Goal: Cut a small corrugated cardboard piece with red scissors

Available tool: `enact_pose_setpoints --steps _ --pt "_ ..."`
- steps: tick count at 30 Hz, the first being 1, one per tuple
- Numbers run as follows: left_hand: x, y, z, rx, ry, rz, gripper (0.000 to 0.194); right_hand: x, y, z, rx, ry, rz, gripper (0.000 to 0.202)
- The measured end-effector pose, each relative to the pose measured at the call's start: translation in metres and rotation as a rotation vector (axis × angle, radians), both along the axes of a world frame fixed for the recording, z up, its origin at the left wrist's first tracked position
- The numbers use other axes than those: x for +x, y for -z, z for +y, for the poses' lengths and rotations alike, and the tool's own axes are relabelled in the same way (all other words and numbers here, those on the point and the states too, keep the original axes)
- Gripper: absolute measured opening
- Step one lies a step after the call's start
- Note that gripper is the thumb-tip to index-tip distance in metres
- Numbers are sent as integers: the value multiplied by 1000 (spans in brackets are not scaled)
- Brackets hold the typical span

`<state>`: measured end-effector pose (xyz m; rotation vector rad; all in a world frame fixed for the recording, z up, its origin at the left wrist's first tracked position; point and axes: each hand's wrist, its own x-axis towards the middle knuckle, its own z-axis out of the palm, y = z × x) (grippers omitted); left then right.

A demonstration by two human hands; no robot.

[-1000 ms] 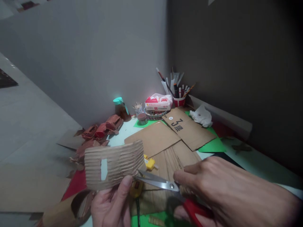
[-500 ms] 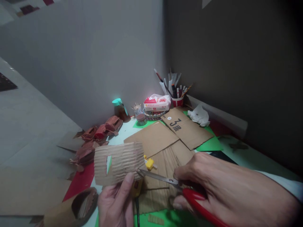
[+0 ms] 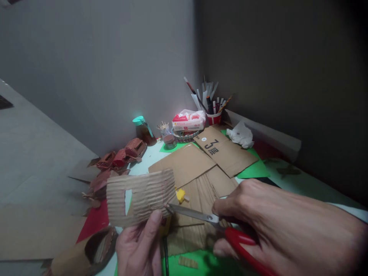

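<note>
The left hand (image 3: 138, 245) pinches a corrugated cardboard strip (image 3: 140, 197) at its lower edge, thumb clamped, above the table's (image 3: 301, 188) near edge. At three o'clock, the right hand (image 3: 281, 226) grips red-handled scissors (image 3: 218, 226), blades meeting the strip's right end. Trimming seems underway; closing the blades squarely is needed.

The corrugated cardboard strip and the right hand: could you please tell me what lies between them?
In the head view, the scissors span it, blade tips at the corrugated cardboard strip, handles in the right hand.
</note>
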<state>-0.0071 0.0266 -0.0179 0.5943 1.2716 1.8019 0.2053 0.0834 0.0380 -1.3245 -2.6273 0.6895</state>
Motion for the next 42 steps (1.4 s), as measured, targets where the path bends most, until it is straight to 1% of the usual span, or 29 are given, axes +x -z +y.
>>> enact_pose_setpoints --steps 4,9,12,15,21,23,26,28,30,32,34,37,39,41,42 --pt "2 3 0 25 -29 11 37 -1 2 1 -4 -26 -20 21" --pt "3 2 -2 -4 -88 56 33 -2 6 1 74 -70 40 20" --pt "2 1 -3 -15 -72 58 36 -2 7 1 70 -62 26 16" --pt "0 1 -3 -29 -55 61 36 -3 5 1 73 -64 19 17" --pt "1 1 -1 -28 -29 90 33 -3 7 -2 75 -116 -2 16" --pt "1 1 0 -25 -20 110 33 -2 10 -4 101 -115 -11 16" --pt "2 3 1 -19 -24 150 32 -1 15 -8 200 -128 6 17" --pt "3 4 0 -12 -46 180 31 -1 20 -10 263 -132 15 18" --pt "3 4 -1 6 -74 214 31 -1 26 -13 282 -134 3 21" --pt "4 5 -2 34 -89 240 31 -2 30 -15 244 -131 -26 23" --pt "4 4 -3 52 -97 249 28 -3 32 -18 150 -133 -30 22" --pt "6 2 -5 64 -102 225 24 -6 31 -23 -4 -103 58 19" --pt "8 0 -5 87 -80 183 25 -8 32 -28 -90 -66 122 22" --pt "10 -2 -5 99 -36 127 23 -10 35 -33 -123 -30 180 30" --pt "11 -3 -5 98 -17 102 23 -10 38 -35 -112 -21 217 33"
